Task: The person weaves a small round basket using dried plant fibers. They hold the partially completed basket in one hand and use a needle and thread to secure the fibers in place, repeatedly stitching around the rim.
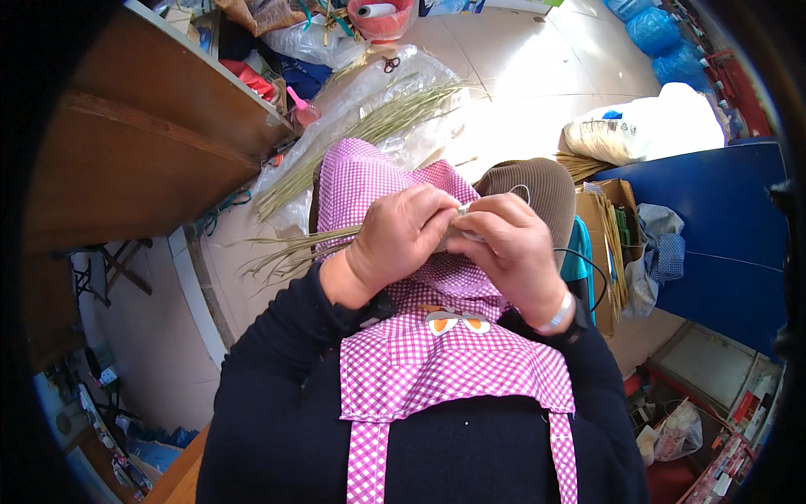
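Observation:
My left hand [403,236] is closed around a thin bundle of dried grass stalks [296,249], whose loose ends stick out to the left past the wrist. My right hand [513,249], slightly blurred, meets it fingertip to fingertip above my lap. Between the fingers a small pale piece shows, mostly hidden. A thin white strand [521,188] loops up behind my right knuckles, and the right fingers appear to pinch it. Both hands are over a pink checked apron [365,183] spread across my knees.
A larger bundle of green-tan stalks [390,116] lies on plastic sheeting [340,120], with scissors [391,64] beyond. Right of my knees stands a cardboard box [592,252] holding stalks, beside a blue panel [724,246]. A wooden cabinet [157,157] is on the left.

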A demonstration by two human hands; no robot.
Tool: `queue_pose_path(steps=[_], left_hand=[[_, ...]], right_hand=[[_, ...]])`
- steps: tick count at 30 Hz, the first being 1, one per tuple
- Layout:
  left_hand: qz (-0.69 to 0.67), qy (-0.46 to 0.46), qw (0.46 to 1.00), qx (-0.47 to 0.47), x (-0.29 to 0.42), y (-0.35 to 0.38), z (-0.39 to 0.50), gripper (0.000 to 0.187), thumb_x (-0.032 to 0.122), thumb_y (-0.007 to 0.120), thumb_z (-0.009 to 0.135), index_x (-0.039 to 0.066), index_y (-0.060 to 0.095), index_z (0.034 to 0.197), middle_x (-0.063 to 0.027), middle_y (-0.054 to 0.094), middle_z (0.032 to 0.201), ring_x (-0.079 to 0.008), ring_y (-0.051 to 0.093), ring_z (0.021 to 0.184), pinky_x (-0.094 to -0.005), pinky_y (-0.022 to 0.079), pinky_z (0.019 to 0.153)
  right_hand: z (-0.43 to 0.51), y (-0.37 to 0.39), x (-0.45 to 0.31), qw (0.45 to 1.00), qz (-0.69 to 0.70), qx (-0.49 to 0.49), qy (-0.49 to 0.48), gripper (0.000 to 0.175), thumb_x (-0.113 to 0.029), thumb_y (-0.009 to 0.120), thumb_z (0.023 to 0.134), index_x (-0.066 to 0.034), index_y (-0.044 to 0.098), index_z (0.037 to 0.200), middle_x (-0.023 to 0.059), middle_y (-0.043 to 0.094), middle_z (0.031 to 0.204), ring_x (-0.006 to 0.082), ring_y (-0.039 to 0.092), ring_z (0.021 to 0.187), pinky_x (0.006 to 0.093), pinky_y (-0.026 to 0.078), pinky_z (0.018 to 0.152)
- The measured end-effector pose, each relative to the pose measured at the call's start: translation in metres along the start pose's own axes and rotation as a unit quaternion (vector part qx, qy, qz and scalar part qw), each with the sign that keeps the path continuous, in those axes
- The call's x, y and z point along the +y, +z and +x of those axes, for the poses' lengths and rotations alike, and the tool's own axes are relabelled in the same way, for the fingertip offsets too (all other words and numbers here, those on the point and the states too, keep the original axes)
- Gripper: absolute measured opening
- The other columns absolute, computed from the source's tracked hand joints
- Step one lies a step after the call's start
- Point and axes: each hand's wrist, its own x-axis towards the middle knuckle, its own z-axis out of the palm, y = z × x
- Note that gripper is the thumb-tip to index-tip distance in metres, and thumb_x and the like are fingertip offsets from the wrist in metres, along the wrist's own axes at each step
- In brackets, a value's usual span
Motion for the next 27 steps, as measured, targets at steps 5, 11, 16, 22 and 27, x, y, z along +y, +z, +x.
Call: queue_pose_path(steps=[5, 11, 16, 22, 27], left_hand=[[0.069, 0.181, 0.968, -0.160, 0.026, -0.021, -0.008, 0.017, 0.007, 0.072, 0.081, 0.003, 0.068, 0.097, -0.0126, 0.070, 0.091, -0.0284, 0.069, 0.076, -0.0377, 0.057, 0.065], [0.073, 0.280, 0.941, -0.175, 0.052, -0.027, -0.001, 0.022, 0.012, 0.071, 0.078, 0.002, 0.069, 0.097, -0.0102, 0.068, 0.088, -0.0243, 0.067, 0.074, -0.0348, 0.055, 0.062], [0.038, 0.261, 0.933, -0.246, 0.048, -0.038, 0.005, 0.021, 0.012, 0.073, 0.078, 0.003, 0.069, 0.097, -0.0087, 0.066, 0.083, -0.0250, 0.066, 0.071, -0.0359, 0.054, 0.061], [-0.305, -0.014, 0.952, -0.034, -0.008, -0.090, 0.002, 0.011, 0.014, 0.065, 0.098, 0.004, 0.065, 0.103, -0.0084, 0.068, 0.093, -0.0192, 0.065, 0.082, -0.0315, 0.054, 0.073], [-0.702, 0.157, 0.693, 0.050, -0.018, -0.166, 0.021, 0.015, 0.019, 0.059, 0.103, 0.005, 0.060, 0.099, -0.0066, 0.061, 0.090, -0.0184, 0.060, 0.076, -0.0346, 0.051, 0.064]], right_hand=[[0.008, -0.035, 0.012, 0.909, 0.236, -0.245, 0.242, 0.019, -0.017, 0.070, 0.096, 0.0014, 0.072, 0.100, 0.0116, 0.066, 0.081, 0.0181, 0.062, 0.074, 0.0322, 0.051, 0.070], [0.004, -0.021, 0.020, 0.680, 0.493, -0.384, 0.382, 0.013, -0.009, 0.064, 0.097, -0.0012, 0.074, 0.098, -0.0021, 0.067, 0.089, 0.0070, 0.059, 0.081, 0.0222, 0.049, 0.075], [0.052, -0.024, 0.032, 0.757, 0.537, -0.071, 0.364, 0.013, -0.010, 0.055, 0.101, -0.0025, 0.063, 0.095, 0.0046, 0.064, 0.093, 0.0106, 0.060, 0.080, 0.0235, 0.052, 0.073], [0.048, 0.001, 0.080, 0.493, 0.853, 0.028, 0.169, 0.020, -0.017, 0.043, 0.111, -0.0023, 0.052, 0.120, -0.0029, 0.041, 0.077, 0.0051, 0.044, 0.061, 0.0220, 0.044, 0.058], [-0.016, -0.055, 0.152, 0.643, 0.606, 0.230, 0.408, 0.017, -0.016, 0.042, 0.111, -0.0041, 0.054, 0.110, -0.0068, 0.034, 0.068, 0.0025, 0.028, 0.051, 0.0189, 0.023, 0.042]])
